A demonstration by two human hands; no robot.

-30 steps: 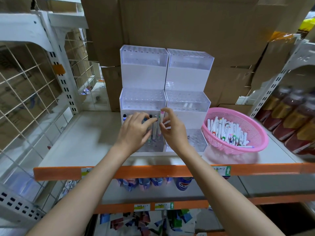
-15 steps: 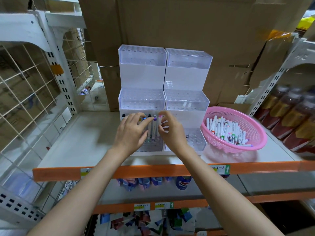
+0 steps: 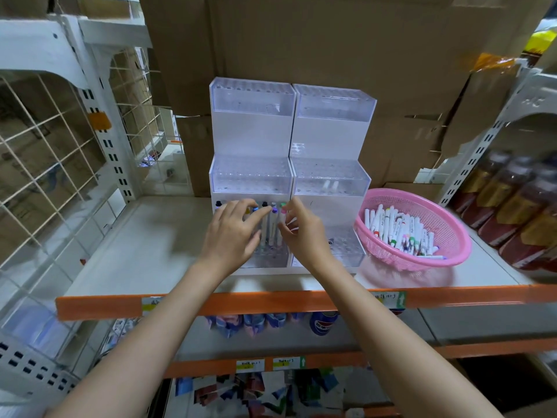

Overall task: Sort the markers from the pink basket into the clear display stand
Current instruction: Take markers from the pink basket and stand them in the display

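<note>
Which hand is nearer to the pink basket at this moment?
Right. The right hand pinches a marker at the clear display stand, left of the pink basket; the left hand is farther left, beyond it.

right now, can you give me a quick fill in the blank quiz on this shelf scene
The basket of loose markers is ____ in colour.
It sits to the ____ of the display stand.
The right hand pinches a marker standing in the stand's ____ tier.
The shelf edge in front is ____.
Missing words: pink; right; lowest; orange.
</note>
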